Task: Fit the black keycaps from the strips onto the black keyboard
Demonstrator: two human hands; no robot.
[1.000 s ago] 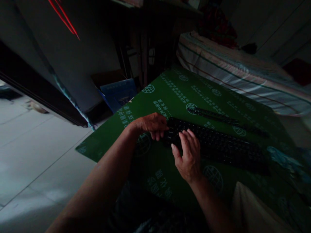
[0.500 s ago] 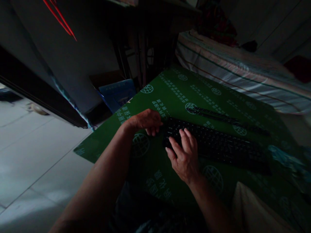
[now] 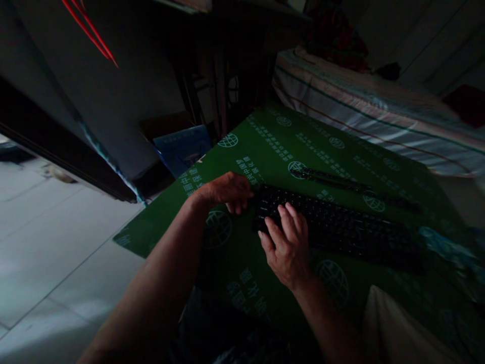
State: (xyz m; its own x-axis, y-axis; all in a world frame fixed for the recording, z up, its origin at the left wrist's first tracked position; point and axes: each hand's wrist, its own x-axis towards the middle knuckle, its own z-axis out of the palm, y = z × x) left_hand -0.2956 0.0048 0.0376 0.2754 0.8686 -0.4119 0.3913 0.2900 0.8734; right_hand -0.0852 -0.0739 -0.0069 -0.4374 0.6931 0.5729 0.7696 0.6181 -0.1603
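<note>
The right hand (image 3: 287, 247) lies over a black keyboard (image 3: 350, 227), the left hand (image 3: 230, 192) curled beside its end.

The keyboard (image 3: 352, 225) lies on the board (image 3: 250, 139), the bed (image 3: 364, 114) behind.

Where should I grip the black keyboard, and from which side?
Probably at the keyboard's left short end, the left hand coming from the left. It lies flat and lengthwise on the green surface, that end nearest this hand. The right hand could take the near long edge.
</note>
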